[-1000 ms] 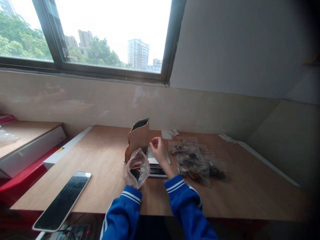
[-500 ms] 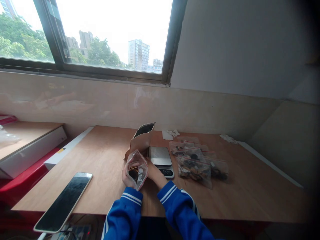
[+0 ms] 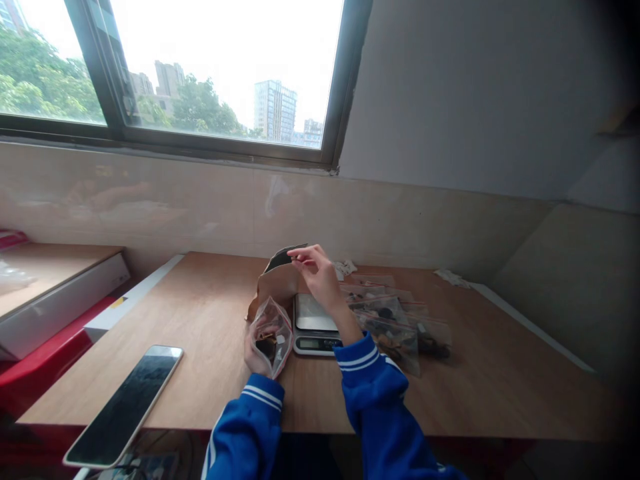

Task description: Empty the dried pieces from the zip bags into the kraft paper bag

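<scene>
Head view: right hand [image 3: 317, 272] lightly pinches the rim of a kraft paper pouch [image 3: 274, 287] beside a digital scale [image 3: 310, 313]; left hand [image 3: 256, 357] grips a clear zip bag [image 3: 273, 337] of dark pieces [image 3: 265, 347] near the front edge of the wooden table [image 3: 200, 347].

Bright daylight through the window [image 3: 215, 80] washes out the sky [image 3: 215, 40], while the wide-angle edges darken and bend.

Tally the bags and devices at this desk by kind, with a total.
Kraft paper pouch: 1
Clear zip bag in left hand: 1
Clear zip bags lying overlapped: at least 4
Digital kitchen scale: 1
Smartphone: 1
Total: at least 8
</scene>
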A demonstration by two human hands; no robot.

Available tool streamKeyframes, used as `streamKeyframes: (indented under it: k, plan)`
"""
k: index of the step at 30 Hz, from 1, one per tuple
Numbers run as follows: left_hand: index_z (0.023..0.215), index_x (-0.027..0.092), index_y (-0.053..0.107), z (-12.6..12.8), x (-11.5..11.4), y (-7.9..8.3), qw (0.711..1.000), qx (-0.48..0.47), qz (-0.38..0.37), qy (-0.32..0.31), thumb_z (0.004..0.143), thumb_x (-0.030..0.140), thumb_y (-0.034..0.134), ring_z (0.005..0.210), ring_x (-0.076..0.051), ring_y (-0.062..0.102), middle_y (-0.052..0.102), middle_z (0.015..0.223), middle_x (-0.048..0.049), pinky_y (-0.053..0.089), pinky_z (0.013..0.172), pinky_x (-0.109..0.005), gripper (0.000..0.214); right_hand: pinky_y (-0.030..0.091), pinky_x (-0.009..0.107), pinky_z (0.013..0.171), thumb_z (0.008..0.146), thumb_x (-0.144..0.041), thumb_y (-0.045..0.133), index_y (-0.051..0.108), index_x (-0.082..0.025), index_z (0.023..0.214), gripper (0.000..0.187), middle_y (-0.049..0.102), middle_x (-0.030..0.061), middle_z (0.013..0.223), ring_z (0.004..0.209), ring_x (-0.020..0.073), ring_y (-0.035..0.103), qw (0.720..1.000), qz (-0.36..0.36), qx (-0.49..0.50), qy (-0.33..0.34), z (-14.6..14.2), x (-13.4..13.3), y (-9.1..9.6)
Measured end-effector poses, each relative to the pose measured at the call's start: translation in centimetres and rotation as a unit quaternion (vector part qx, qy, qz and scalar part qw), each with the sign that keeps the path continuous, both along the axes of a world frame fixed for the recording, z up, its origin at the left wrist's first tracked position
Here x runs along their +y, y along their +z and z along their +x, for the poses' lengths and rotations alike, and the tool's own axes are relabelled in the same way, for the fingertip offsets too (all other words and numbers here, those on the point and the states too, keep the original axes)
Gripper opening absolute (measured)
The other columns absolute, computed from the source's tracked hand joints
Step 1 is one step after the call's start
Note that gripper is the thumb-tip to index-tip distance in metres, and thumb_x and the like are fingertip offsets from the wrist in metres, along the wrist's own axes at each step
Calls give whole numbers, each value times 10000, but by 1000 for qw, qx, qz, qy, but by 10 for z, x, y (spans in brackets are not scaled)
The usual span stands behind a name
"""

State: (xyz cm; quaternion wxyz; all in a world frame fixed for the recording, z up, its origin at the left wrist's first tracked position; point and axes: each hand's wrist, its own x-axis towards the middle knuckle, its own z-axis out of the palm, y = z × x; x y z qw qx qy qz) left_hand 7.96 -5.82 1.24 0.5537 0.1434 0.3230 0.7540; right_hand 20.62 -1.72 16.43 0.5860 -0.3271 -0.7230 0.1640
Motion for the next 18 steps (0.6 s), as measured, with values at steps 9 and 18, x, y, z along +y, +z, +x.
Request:
streamKeyframes:
  k: [9,18]
  plan:
    - [987,127,647,6,-4,7,998,-17,-15,-66,731,499,544,726,-264,672,706,730,-94,534,674,-360,463,473,258,804,868,-126,458,645,-201,950,218,630,19,934,856,127,596,994,34,-99,37,-22,42,8]
    - [1199,121,549,10,0,-5,997,23,8,-75,812,534,457,709,-245,673,700,787,-95,534,653,-373,574,477,242,739,857,-120,377,622,-184,953,271,631,32,918,824,132,594,991,-86,-73,74,-2,-17,-3]
